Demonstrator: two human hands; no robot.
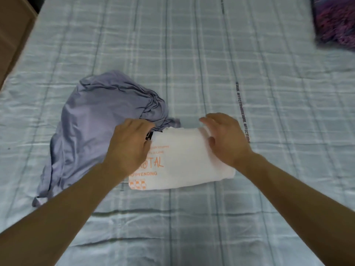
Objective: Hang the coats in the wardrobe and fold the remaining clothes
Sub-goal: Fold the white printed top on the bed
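White shirt (184, 162), folded, lay on the bed (211, 54) with its long axis left to right. Left hand (128, 148) and right hand (224, 139) rested flat-fingered on its two ends, gripping nothing. Lilac garment (92, 121) lay crumpled just left, nearer the left hand.

Light: soft, even and fairly bright, cool in tone, spread across the bed (192, 54).
Shadows: faint, only thin dark edges under the forearms and under the white folded shirt (184, 160).
Glare: the white shirt is slightly washed out near the right hand (226, 139).
Blur: the whole picture is soft; the fingers of the right hand are smeared.
Edges: stripes on the sheet bend outward, and the purple patterned cloth (336, 22) in the corner is blurred.
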